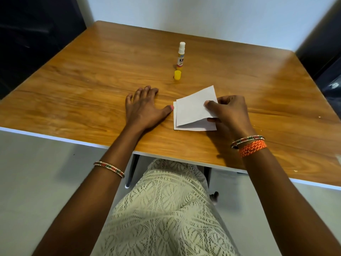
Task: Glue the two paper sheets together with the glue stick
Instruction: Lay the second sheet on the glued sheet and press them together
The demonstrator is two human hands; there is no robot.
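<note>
Lying on the glossy wooden table, the lower paper sheet is flat; the right hand pinches the upper sheet by its right edge, lifted. The left hand rests flat and empty, fingers spread. Farther back the uncapped glue stick stands upright, letters "KI" readable, behind its yellow cap.

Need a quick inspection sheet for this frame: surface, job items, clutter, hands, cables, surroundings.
Surface: wooden table, white edge, a few small pale specks near the right edge.
Job's things: glue stick upright, uncapped; yellow cap standing just in front of it; lower sheet flat; top sheet lifted at its right side.
Clutter: nothing seen.
Grippers: left hand flat on table, thumb at the sheets' left edge; right hand in a pinch grip on top sheet.
Cables: nothing seen.
Surroundings: white wall, dark panels on both sides.
</note>
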